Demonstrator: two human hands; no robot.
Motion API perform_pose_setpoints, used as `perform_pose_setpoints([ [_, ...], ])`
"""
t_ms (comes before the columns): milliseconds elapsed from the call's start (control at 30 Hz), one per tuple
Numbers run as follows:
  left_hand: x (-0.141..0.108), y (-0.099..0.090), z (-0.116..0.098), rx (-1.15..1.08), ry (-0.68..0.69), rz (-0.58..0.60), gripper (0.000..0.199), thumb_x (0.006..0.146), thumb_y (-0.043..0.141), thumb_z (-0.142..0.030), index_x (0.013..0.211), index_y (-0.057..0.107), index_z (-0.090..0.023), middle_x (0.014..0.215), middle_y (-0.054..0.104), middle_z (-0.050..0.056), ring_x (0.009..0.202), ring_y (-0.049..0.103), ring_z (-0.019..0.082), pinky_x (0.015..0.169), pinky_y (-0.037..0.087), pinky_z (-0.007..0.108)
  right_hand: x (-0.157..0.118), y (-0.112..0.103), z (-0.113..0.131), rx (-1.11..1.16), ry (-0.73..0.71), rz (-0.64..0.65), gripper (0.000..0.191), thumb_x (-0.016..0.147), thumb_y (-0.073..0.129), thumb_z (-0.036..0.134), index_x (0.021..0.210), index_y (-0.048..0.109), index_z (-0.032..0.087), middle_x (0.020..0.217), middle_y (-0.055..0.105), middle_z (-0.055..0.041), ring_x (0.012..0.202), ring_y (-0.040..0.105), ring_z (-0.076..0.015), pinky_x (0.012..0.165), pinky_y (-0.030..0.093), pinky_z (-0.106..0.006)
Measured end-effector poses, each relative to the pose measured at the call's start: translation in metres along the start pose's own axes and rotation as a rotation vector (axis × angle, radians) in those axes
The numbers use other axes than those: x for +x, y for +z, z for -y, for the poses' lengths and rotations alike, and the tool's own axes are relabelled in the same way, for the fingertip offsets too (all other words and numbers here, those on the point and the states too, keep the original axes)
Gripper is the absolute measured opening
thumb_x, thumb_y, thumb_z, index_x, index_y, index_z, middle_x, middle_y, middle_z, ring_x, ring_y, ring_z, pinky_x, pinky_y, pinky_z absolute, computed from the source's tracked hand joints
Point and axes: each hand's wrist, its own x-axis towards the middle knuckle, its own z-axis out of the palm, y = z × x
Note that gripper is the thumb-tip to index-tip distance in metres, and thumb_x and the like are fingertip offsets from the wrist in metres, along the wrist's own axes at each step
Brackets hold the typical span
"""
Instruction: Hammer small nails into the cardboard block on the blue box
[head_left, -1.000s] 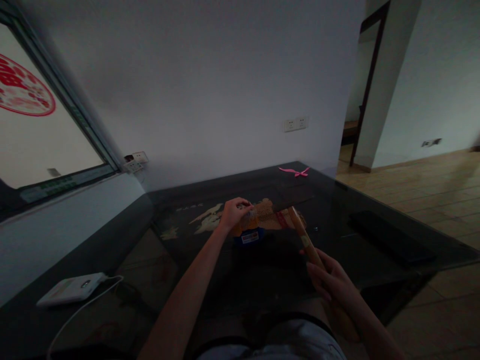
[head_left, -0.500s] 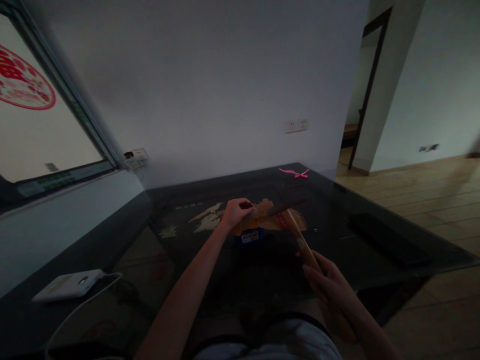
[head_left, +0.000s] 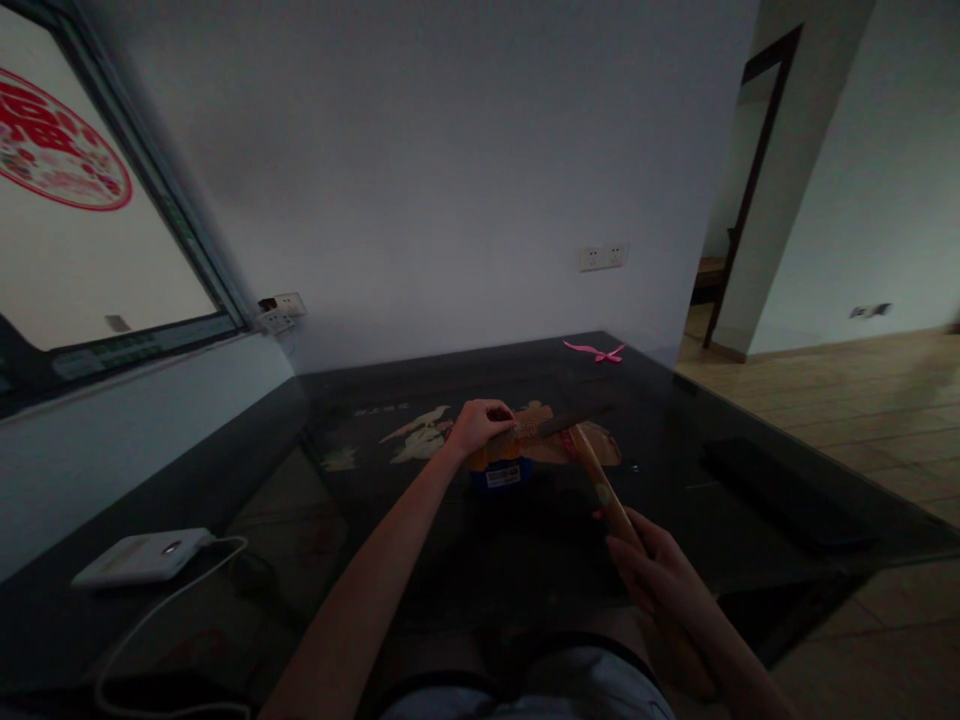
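My right hand (head_left: 660, 565) is wrapped round the wooden handle of a hammer-like tool (head_left: 600, 480). Its long dark head (head_left: 574, 420) lies crosswise at the far end, close to the fingers of my left hand. My left hand (head_left: 480, 425) is closed in a pinch above a small blue and orange object (head_left: 504, 474) with a pale label, standing on the dark table (head_left: 450, 560). What those fingertips hold is too small and dim to make out. The hand hides part of the blue and orange object's top.
A pink ribbon (head_left: 600, 353) lies at the table's far right corner. A dark flat object (head_left: 784, 495) rests near the right edge. On the left is a white device (head_left: 146, 557) with a white cable (head_left: 161, 605). Wall sockets (head_left: 602, 257) sit behind the table.
The view has shifted slightly, so the surroundings appear a little further right. Both hands keep nearly the same pose, and the tool's head stays beside my left hand.
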Motion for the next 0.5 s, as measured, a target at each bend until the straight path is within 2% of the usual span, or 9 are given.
perform_pose_setpoints([
  [233, 0.003, -0.002, 0.003, 0.007, 0.021, 0.030, 0.016, 0.071, 0.064, -0.030, 0.075, 0.069, -0.015, 0.074, 0.069, 0.003, 0.071, 0.063, 0.015, 0.068, 0.046, 0.023, 0.011, 0.007, 0.014, -0.044, 0.000, 0.019, 0.043, 0.074, 0.056, 0.045, 0.105, 0.051, 0.016, 0.049, 0.038, 0.0104, 0.030, 0.030, -0.0031, 0.030, 0.023, -0.016],
  [333, 0.001, -0.004, 0.001, 0.028, 0.007, 0.014, 0.015, 0.072, 0.064, -0.029, 0.075, 0.069, -0.016, 0.075, 0.070, 0.002, 0.073, 0.063, 0.015, 0.069, 0.046, 0.024, 0.020, 0.009, 0.016, -0.067, -0.009, 0.007, 0.044, 0.072, 0.058, 0.046, 0.103, 0.053, 0.016, 0.050, 0.041, 0.0095, 0.031, 0.033, -0.0041, 0.031, 0.025, -0.017],
  [500, -0.006, -0.009, -0.001, 0.115, 0.016, -0.039, 0.015, 0.073, 0.064, -0.030, 0.078, 0.070, -0.018, 0.078, 0.070, 0.002, 0.074, 0.063, 0.016, 0.070, 0.045, 0.024, 0.032, 0.008, 0.018, -0.098, -0.038, 0.058, 0.044, 0.076, 0.055, 0.045, 0.107, 0.048, 0.015, 0.050, 0.039, 0.0106, 0.030, 0.033, -0.0035, 0.031, 0.025, -0.016],
])
